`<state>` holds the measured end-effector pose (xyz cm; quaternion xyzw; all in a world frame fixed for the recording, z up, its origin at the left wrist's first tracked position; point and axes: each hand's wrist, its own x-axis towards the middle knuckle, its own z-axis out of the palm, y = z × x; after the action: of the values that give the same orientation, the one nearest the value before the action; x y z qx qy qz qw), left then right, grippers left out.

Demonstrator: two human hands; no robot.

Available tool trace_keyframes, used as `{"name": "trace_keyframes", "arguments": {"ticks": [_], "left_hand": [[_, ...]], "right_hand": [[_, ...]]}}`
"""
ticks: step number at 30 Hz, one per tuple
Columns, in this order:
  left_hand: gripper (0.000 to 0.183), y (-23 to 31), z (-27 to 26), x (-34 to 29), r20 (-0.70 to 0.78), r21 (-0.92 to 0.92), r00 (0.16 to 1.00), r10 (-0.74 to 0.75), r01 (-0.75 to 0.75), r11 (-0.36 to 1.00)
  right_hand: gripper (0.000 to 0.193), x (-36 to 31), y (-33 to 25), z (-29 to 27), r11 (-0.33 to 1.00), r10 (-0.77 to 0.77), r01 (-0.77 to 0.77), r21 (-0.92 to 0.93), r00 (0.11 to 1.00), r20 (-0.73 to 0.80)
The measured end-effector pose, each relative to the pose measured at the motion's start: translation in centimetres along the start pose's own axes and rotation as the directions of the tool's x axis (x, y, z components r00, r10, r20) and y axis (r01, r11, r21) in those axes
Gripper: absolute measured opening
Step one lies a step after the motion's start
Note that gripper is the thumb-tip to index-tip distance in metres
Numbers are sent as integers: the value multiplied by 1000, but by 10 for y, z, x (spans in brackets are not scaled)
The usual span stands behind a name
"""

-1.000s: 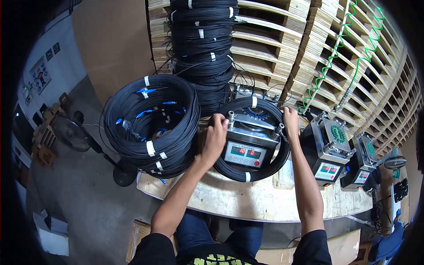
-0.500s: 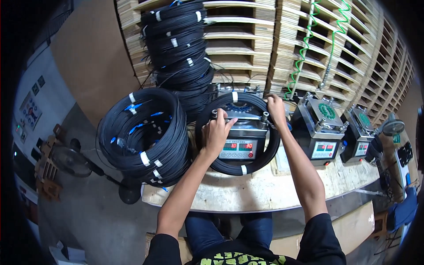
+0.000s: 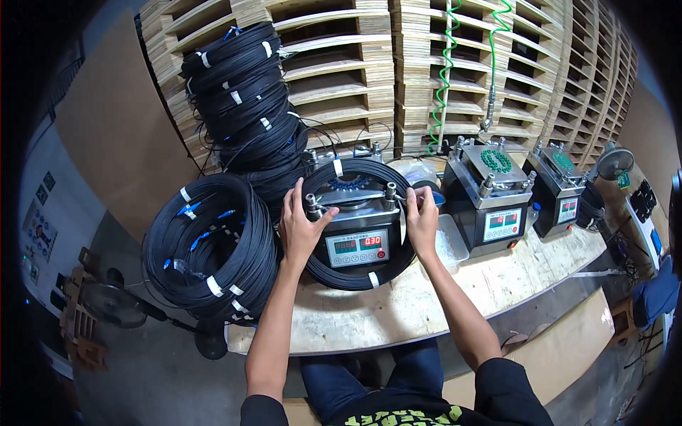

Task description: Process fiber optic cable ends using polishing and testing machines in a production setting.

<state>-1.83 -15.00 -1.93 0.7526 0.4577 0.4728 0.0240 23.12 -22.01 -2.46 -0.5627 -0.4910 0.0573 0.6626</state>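
Observation:
A coil of black cable (image 3: 344,279), banded with white tape, stands tilted around the front of a metal benchtop machine (image 3: 355,226) with a lit display. My left hand (image 3: 301,226) lies across the coil's left side. Its fingers point up and the thumb stretches apart towards the machine's left knob (image 3: 312,204). At the coil's right side, below the right knob (image 3: 391,189), the thumb and fingers of my right hand (image 3: 422,219) close on the black cable. The exact contact is partly hidden.
Stacked cable coils (image 3: 206,266) stand left, with a taller pile (image 3: 238,99) behind. Two similar machines (image 3: 490,195) (image 3: 565,181) are on the right. A clear plastic tray (image 3: 455,245) sits beside my right hand. Wooden pallets (image 3: 419,85) rise behind the wooden table (image 3: 320,330).
The view has shifted right. My left hand has moved towards the coil's left side, its thumb away from the machine's middle. My right hand is lower along the coil, and the display digits differ.

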Motion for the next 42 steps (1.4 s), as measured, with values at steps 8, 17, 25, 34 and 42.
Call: {"name": "trace_keyframes", "arguments": {"ticks": [8,17,25,34,42], "left_hand": [[105,1,-4,-4,12,128,998,-63,61,990],[104,6,-3,-3,17,98,999,-52,50,994],[107,-3,-3,-3,3,106,1000,-19,19,994],[109,-3,-1,-7,23,133,998,-55,52,990],[107,1,0,-3,15,130,999,-41,39,991]], "right_hand": [[18,-7,1,2,995,27,-28,92,1000,11],[42,-6,32,-24,991,128,-135,2,946,299],[23,-1,13,-22,979,14,-69,193,962,272],[13,-21,8,-10,991,-60,30,133,972,228],[10,-16,-19,46,992,-123,111,55,935,332]]}}
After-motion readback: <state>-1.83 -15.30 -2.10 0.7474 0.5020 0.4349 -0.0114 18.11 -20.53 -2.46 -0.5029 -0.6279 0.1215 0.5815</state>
